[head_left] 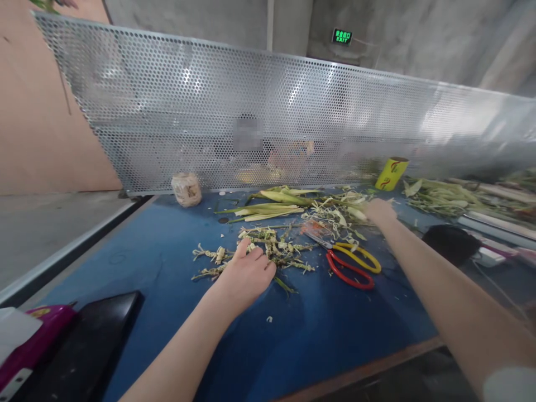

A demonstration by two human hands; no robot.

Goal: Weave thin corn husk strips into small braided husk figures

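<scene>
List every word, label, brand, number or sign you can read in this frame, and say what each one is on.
"安全出口": upper line of the green-lit sign on the wall.
"EXIT": lower line of the same sign.
Yellow cylinder by the perforated metal screen: dark and red markings, too blurred to read.
Purple object at lower left: yellow patch with marks too small to read.

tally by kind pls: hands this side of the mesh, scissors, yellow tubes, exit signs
2 hands: left hand, right hand
1 pair of scissors
1 yellow tube
1 exit sign
Total: 5
</scene>
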